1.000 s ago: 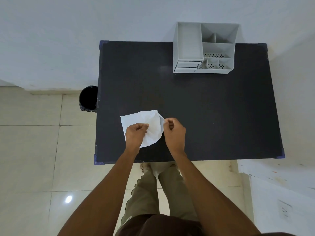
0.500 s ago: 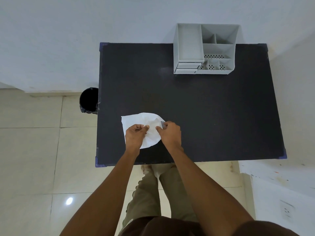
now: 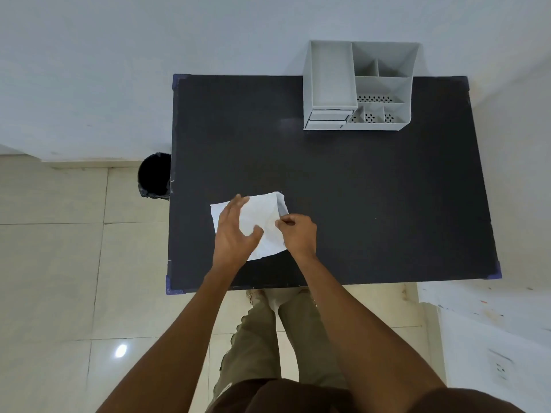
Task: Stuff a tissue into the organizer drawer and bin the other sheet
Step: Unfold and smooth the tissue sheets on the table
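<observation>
A white tissue (image 3: 262, 216) lies flat near the front left of the black table (image 3: 372, 189). My left hand (image 3: 235, 231) rests over its left half with the fingers spread, palm down. My right hand (image 3: 298, 234) pinches the tissue's right edge between thumb and fingers; that edge is lifted and folded up a little. Whether one sheet or two lie there I cannot tell. The grey desk organizer (image 3: 357, 87) stands at the table's back edge, its small drawers (image 3: 328, 116) at the front left, shut. A black bin (image 3: 155, 175) stands on the floor left of the table.
The table sits against a white wall, with blue corner guards (image 3: 171, 286). Tiled floor runs along the left and front. A white wall with a socket (image 3: 501, 368) stands at the lower right. My legs are at the table's front edge.
My left hand has let go its pinch and now lies open and flat on the tissue. My right hand has stayed pinched on the right edge, which now stands up folded.
</observation>
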